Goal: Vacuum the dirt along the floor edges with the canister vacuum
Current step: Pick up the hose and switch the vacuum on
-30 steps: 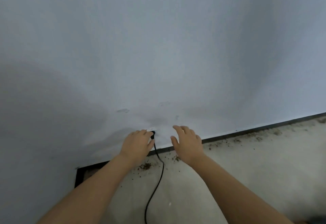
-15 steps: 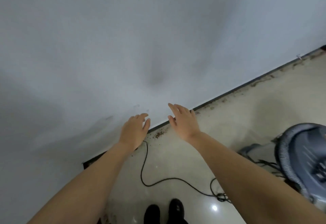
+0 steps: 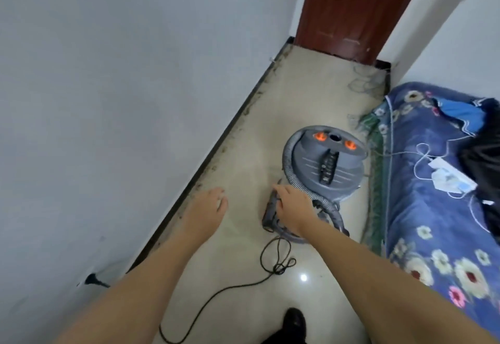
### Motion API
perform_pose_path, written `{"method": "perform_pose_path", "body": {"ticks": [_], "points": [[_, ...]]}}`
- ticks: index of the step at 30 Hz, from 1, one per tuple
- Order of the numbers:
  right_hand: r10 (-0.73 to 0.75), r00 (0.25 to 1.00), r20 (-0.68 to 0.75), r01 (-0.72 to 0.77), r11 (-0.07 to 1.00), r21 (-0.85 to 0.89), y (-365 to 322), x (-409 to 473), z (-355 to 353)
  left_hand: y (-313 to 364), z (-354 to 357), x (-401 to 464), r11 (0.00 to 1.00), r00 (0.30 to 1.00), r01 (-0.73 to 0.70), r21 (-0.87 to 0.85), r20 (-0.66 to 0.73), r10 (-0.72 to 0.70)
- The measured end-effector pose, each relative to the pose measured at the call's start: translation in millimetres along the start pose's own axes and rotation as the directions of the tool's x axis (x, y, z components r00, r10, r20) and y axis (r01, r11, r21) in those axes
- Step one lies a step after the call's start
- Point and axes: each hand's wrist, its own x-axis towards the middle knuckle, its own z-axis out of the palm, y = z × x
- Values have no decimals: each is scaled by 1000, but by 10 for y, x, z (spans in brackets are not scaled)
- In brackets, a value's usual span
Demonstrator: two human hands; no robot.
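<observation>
The view has swung away from the blank wall toward the room: the vacuum [image 3: 326, 163], only half seen at the right edge half a second ago, now sits in full on the floor [image 3: 243, 303] beside the bed [image 3: 422, 208], well apart from the dirt [image 3: 213, 166] along the baseboard. The right hand [image 3: 293, 209], which hung empty near the wall, now rests on the nozzle [image 3: 270, 212] at the hose [image 3: 290, 165] end, fingers curling around it. The left hand [image 3: 207, 212] hovers empty, fingers loosely together. The cord [image 3: 216, 293] runs to a plug [image 3: 93, 281] in the wall.
</observation>
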Motion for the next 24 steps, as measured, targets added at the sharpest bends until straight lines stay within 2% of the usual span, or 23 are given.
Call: {"method": "perform_pose_path", "body": {"ticks": [3,6,12,16,18,20,24], "points": [[87,996,-2,-87,996,32,689,-91,7,506,365,215,998,996,-57,-14,68,58],[155,986,65,-160,985,68,1411,-162,99,944,903,426,1000,988,-19,-6,153,20],[236,948,211,-263,959,108,2840,-111,187,1754,2022,837,987,954,159,-26,262,-146],[254,912,323,-300,948,102,3415,185,319,1977,2499,1150,952,904,289,-101,356,-237],[230,893,387,-301,944,136,3558,392,495,1924,2717,1352,865,845,465,-190,386,-369],[199,879,434,-297,940,170,3648,594,746,1803,2954,1575,726,781,613,-312,378,-497],[187,876,445,-314,921,231,3805,990,1318,1549,3469,2049,486,691,705,-517,346,-635]]}}
